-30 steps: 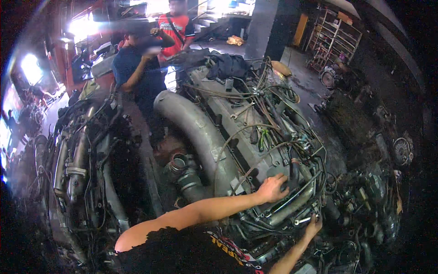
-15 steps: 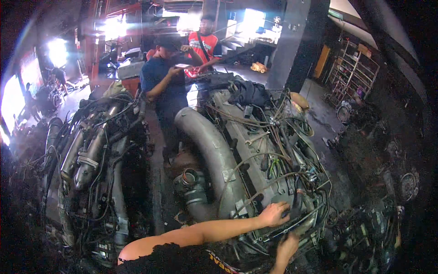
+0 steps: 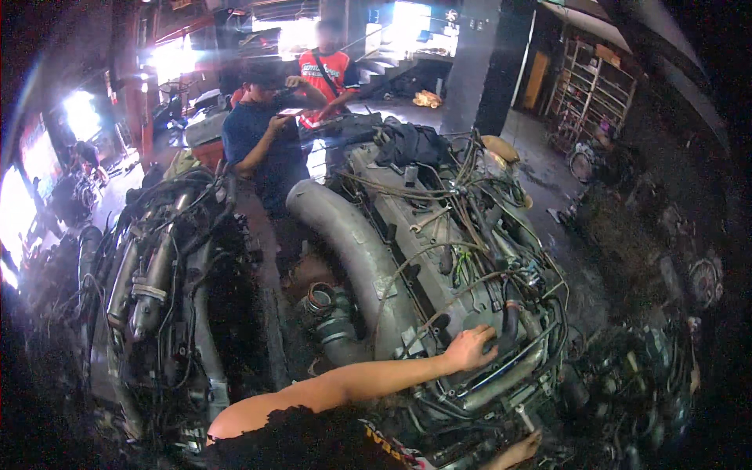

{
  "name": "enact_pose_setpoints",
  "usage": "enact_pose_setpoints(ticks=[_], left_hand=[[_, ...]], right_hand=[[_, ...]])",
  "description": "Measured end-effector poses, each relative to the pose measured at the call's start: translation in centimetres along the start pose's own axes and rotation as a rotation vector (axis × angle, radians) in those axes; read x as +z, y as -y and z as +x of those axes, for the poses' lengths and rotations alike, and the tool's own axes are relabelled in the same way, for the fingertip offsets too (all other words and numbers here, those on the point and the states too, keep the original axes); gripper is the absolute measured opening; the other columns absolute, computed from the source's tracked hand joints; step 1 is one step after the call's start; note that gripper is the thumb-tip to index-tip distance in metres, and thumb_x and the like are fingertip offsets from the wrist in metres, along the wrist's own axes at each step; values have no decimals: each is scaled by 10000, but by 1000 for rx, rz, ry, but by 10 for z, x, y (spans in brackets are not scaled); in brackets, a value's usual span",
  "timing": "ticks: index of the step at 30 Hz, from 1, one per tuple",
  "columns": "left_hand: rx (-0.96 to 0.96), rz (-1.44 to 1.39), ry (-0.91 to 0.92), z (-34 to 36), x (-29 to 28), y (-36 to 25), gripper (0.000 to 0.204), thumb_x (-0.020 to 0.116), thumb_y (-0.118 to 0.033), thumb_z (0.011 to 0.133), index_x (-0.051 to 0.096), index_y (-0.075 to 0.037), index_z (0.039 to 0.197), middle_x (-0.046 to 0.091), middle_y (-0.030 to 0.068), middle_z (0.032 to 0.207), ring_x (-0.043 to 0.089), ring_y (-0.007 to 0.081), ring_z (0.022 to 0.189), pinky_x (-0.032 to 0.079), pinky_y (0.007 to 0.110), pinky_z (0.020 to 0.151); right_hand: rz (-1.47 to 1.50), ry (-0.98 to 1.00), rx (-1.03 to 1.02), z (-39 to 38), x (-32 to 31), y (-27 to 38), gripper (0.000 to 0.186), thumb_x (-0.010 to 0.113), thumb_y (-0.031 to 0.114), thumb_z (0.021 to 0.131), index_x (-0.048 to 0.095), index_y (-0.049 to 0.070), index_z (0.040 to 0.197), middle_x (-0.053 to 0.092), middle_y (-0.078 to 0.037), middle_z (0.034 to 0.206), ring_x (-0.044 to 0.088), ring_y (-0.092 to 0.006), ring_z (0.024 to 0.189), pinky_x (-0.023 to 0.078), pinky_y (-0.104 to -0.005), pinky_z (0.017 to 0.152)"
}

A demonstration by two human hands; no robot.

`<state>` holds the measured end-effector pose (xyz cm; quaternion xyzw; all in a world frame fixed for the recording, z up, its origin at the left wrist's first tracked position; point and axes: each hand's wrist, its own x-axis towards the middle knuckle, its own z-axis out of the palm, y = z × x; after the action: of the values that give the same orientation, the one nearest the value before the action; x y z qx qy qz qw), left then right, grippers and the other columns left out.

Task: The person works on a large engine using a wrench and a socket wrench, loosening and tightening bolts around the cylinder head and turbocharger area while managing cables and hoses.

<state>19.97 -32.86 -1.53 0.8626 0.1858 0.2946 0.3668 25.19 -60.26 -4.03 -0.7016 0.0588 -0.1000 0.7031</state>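
Right hand (image 3: 520, 452): has shifted lower, off engine (image 3: 439, 270); wrench (image 3: 526, 419) at its fingertips, grip too dim to tell | left hand (image 3: 470, 349): half open, resting on engine beside black hose (image 3: 511, 325) | meaning: wrench seems not on engine now

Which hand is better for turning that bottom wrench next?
Probably the right hand: it's nearest that wrench, while the left hand is farther up, over the engine.

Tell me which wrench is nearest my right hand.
The bright wrench at the fingers of your right hand, near the picture's lower edge. Another wrench lies farther off, on top of the engine, beyond your left hand.
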Motion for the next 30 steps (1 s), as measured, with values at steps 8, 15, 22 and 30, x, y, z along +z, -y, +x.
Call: enact_pose_setpoints(ticks=[8,15,22,30], left_hand=[[29,-51,17,1,-15,0,399,573,-299,771,501,-37,1064,513,185,1058,551,402,896,462,473,768],[-76,-59,132,8,-19,-2,528,632,-364,736,506,-35,1129,537,200,1119,552,366,967,461,443,817],[-130,-22,320,22,-5,8,636,695,-356,686,452,-33,1177,609,237,916,594,385,871,479,460,756],[-109,0,326,23,-7,-2,618,647,-387,715,445,-4,1155,611,264,888,586,423,855,464,486,757]], right_hand=[[36,473,312,-25,7,18,293,573,193,833,570,-22,1031,545,-147,1019,531,-260,870,416,-379,764],[227,621,554,-97,23,23,278,587,171,796,554,-15,1000,554,-104,919,530,-242,809,407,-370,721],[-211,202,317,-84,12,-11,296,519,102,843,505,-10,1118,583,-86,913,562,-145,790,468,-268,653],[-159,195,313,-89,23,-15,228,447,87,882,496,-5,1084,521,-25,669,460,-95,510,377,-233,442]])
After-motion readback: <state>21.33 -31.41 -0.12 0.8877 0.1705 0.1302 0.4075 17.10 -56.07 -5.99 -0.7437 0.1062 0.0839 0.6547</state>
